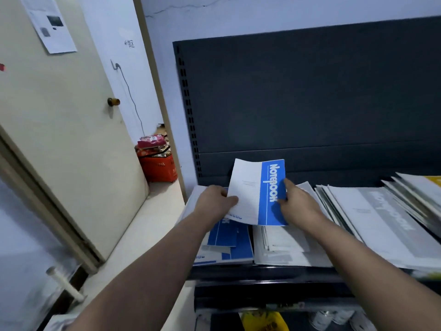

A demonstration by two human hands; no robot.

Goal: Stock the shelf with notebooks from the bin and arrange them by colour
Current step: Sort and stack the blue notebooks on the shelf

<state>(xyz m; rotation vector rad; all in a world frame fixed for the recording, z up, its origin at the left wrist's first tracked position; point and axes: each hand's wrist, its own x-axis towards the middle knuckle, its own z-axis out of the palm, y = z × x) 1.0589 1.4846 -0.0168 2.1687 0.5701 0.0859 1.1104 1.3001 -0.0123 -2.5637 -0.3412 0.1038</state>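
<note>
Plainly light and floppy, the thin blue-and-white paper notebook [259, 192] hovers above the blue stack [226, 244] on the dark metal shelf [262, 274], left hand [216, 201] and right hand [297, 205] pinching opposite edges, probably the steadiest hold.

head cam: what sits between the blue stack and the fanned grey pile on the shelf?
In the head view, a white-and-grey notebook stack lies between the blue stack and the fanned grey pile.

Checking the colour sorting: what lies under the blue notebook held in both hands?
Under the held blue notebook lies the blue stack, with the grey stack beside it. The covers directly beneath are hidden.
</note>
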